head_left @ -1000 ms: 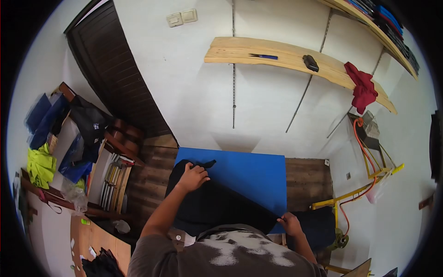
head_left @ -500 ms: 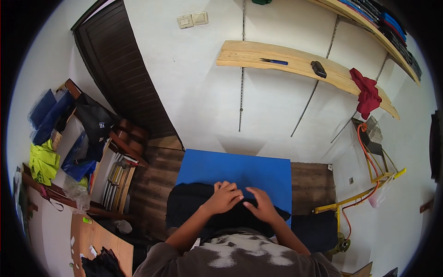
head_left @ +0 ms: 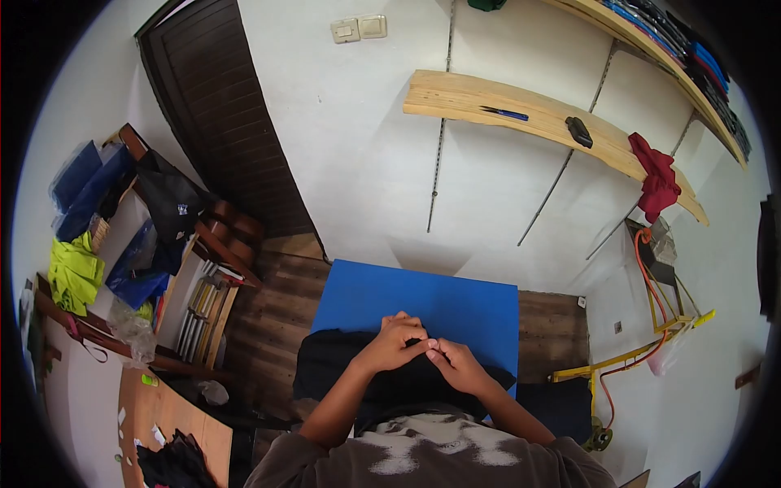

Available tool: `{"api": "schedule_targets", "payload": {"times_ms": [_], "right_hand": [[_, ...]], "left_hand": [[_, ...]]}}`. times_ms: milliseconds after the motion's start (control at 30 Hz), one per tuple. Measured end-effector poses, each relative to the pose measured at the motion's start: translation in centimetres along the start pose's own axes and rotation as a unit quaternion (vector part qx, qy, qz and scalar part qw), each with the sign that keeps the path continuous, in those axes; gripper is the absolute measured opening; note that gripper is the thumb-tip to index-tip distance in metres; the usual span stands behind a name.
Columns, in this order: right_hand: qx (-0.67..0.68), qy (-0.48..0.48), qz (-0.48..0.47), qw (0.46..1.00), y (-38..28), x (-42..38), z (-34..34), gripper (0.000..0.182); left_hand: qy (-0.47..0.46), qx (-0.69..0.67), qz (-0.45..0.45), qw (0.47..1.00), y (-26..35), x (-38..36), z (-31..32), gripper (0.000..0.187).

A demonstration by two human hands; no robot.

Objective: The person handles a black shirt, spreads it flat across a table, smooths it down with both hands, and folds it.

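Observation:
A black cloth, apparently a garment (head_left: 325,358), lies over the near part of a blue tabletop (head_left: 423,293). Above it, my left hand (head_left: 394,345) has curled fingers, with thumb and fingertips pinched together toward the right. My right hand (head_left: 460,368) is closed too, its thumb and fingertips meeting those of the left in front of my chest. Whether a bit of the black cloth or some small thing is between the fingertips is too small to make out.
A wooden shelf (head_left: 521,122) on the wall holds a blue-handled tool (head_left: 504,112), a black object (head_left: 578,132) and a red cloth (head_left: 656,179). Left stand a loaded rack (head_left: 183,211) and a wooden table (head_left: 207,435) with black fabric. Yellow metal frame (head_left: 602,363) at right.
My hands have come together: the right hand's spread fingers have closed and now meet the left fingertips. The view has shifted slightly, with the surroundings moving right at the top.

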State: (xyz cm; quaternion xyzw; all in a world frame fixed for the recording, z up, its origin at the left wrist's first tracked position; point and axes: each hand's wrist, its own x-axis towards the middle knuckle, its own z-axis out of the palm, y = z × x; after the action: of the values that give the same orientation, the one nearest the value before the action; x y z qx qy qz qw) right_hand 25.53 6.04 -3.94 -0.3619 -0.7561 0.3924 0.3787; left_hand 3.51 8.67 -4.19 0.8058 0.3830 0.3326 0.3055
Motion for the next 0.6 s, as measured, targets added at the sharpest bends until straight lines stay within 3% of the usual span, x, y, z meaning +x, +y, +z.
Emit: {"api": "schedule_targets", "payload": {"times_ms": [233,300,333,367,400,467,533,600], "right_hand": [[0.027,0.055,-0.010,0.998,0.2,1.8,0.7,0.027],[-0.005,0.054,-0.007,0.998,-0.2,2.1,0.5,0.024],[-0.038,0.053,-0.002,0.998,-0.5,2.2,0.3,0.022],[-0.036,0.052,-0.002,0.998,-1.0,2.4,0.3,0.022],[-0.047,0.074,-0.013,0.996,-1.5,2.4,0.4,0.019],[-0.057,0.098,-0.025,0.993,-2.3,2.8,0.8,0.016],[-0.124,0.208,-0.139,0.960,-2.6,3.2,1.1,0.014],[-0.110,0.218,-0.128,0.961,-2.9,3.1,1.5,0.014]], "left_hand": [[-0.001,-0.089,-0.006,0.996,-0.9,0.8,-0.1,0.021],[0.110,-0.133,0.035,0.984,-0.2,1.3,0.1,0.027],[0.111,-0.133,0.034,0.984,0.1,1.3,-0.2,0.027],[0.100,-0.159,-0.021,0.982,0.4,1.1,-0.6,0.028],[0.087,-0.186,-0.078,0.976,0.6,0.8,-0.8,0.029],[0.096,-0.184,-0.083,0.975,0.9,0.7,-0.9,0.029],[0.105,-0.184,-0.086,0.974,1.5,1.0,-1.1,0.030],[0.123,-0.194,-0.065,0.971,2.6,1.1,-1.4,0.030]]}}
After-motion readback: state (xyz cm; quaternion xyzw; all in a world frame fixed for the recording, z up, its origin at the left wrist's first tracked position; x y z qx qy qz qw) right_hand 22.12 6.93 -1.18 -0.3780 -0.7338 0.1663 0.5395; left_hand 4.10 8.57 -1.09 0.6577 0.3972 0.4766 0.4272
